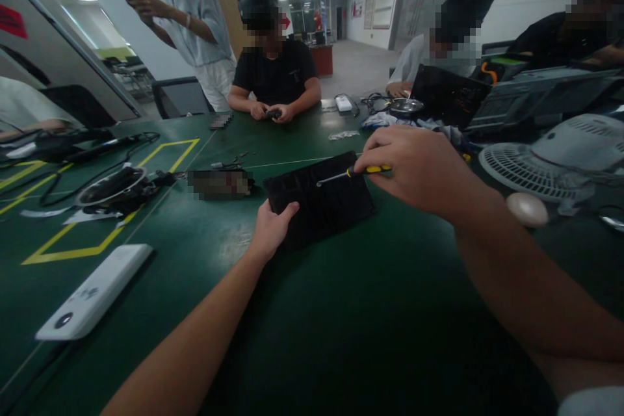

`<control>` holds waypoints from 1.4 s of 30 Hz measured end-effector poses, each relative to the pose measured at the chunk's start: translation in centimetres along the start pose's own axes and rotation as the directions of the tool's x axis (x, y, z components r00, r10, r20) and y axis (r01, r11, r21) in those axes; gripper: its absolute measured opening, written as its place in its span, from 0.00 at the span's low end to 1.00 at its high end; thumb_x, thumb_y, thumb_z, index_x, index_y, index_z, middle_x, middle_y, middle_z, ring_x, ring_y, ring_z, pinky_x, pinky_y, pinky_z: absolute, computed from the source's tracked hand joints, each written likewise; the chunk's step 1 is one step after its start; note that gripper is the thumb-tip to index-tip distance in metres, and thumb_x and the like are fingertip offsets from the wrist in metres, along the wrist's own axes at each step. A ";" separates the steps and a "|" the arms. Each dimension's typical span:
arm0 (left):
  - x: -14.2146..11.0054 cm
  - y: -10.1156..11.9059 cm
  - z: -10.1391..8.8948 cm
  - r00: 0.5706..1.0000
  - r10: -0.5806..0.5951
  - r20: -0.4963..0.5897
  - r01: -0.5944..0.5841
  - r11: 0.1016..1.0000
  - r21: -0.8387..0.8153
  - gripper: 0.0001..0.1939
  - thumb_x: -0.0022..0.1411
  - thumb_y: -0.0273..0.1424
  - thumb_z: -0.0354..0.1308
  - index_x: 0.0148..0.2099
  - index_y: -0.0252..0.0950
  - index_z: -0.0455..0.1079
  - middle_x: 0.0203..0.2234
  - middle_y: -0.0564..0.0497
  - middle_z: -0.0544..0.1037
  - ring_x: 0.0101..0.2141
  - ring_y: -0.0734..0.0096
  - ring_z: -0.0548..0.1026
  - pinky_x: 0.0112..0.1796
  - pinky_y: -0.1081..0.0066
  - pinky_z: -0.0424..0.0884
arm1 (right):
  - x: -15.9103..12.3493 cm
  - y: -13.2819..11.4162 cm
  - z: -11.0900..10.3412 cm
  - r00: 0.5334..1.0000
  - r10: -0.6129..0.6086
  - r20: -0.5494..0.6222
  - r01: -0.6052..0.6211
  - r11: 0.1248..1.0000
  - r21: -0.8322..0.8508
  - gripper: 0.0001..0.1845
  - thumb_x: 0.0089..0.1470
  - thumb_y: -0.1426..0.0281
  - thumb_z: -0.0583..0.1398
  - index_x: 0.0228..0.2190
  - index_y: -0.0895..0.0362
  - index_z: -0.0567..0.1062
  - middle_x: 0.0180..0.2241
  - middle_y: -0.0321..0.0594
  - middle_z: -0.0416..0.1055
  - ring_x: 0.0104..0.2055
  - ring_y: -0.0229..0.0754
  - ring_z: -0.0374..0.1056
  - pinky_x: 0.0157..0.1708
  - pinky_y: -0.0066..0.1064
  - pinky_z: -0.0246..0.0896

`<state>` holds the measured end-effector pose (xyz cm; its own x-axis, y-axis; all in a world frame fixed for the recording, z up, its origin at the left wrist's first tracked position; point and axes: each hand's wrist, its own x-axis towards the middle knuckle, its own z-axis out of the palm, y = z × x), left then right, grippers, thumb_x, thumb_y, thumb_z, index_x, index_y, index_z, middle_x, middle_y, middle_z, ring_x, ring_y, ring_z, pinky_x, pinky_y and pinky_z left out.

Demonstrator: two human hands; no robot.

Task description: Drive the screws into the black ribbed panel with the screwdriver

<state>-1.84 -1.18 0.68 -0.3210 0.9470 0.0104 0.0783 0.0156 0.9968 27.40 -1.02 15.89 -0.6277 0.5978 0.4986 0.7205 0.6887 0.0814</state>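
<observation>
A flat black rectangular casing (pixel 322 208), with ridges or recesses across its face, is tilted up over the green table. My left hand (pixel 273 227) grips its left edge, thumb on the front and fingers behind it. Wrapped by its fingers, my right hand (pixel 409 166) holds a screwdriver (pixel 341 175) with a black and yellow handle. The metal shaft points left across the casing, and its tip shows a small bright spot at the casing's face. I cannot tell whether that spot is a screw.
A white power strip (pixel 97 292) lies on the green table (pixel 312 338) at front left. Cables and a ringed part (pixel 114 185) are behind it. To the right are a white fan housing (pixel 560 149) and a rounded white piece (pixel 527 209). Several people sit or stand around.
</observation>
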 end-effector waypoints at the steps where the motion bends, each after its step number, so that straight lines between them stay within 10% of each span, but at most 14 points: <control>1: 0.0 0.0 0.0 1.000 0.000 0.001 0.000 1.000 0.001 0.25 0.49 0.40 0.77 0.47 0.36 0.76 0.42 0.43 0.85 0.44 0.52 0.83 0.51 0.52 0.80 | 0.0 0.0 0.0 1.000 0.001 0.004 -0.001 1.000 -0.003 0.15 0.62 0.73 0.61 0.40 0.47 0.87 0.44 0.42 0.81 0.47 0.53 0.75 0.39 0.42 0.66; 23: 0.1 -0.2 -0.1 1.000 0.012 -0.007 -0.012 1.000 0.005 0.26 0.49 0.41 0.76 0.48 0.35 0.77 0.42 0.44 0.86 0.42 0.54 0.84 0.49 0.54 0.81 | 0.0 -0.6 0.1 0.991 0.104 0.082 -0.107 0.994 0.029 0.13 0.62 0.71 0.64 0.44 0.51 0.88 0.46 0.44 0.80 0.46 0.53 0.75 0.38 0.40 0.60; 36: 0.6 -0.2 -0.3 1.000 -0.005 -0.023 0.005 1.000 0.019 0.27 0.46 0.41 0.78 0.46 0.35 0.78 0.40 0.44 0.86 0.39 0.56 0.84 0.46 0.56 0.81 | 0.7 -1.6 -0.7 0.871 0.362 0.334 -0.362 0.930 -0.063 0.25 0.73 0.61 0.51 0.42 0.55 0.86 0.41 0.53 0.83 0.42 0.56 0.77 0.35 0.42 0.56; 42: 1.7 0.5 0.7 0.999 -0.031 0.044 0.031 0.999 -0.008 0.27 0.44 0.39 0.79 0.45 0.35 0.78 0.40 0.44 0.86 0.40 0.55 0.84 0.49 0.53 0.80 | -0.8 1.1 -2.0 0.911 0.351 0.218 -0.376 0.923 0.086 0.15 0.56 0.62 0.68 0.45 0.53 0.83 0.39 0.44 0.83 0.40 0.52 0.75 0.36 0.39 0.58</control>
<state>-1.66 0.66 1.10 -0.2815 0.9593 -0.0241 0.0610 0.0429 0.9972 29.32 -1.58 17.30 -0.3833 0.8753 0.2949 0.8753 0.4462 -0.1867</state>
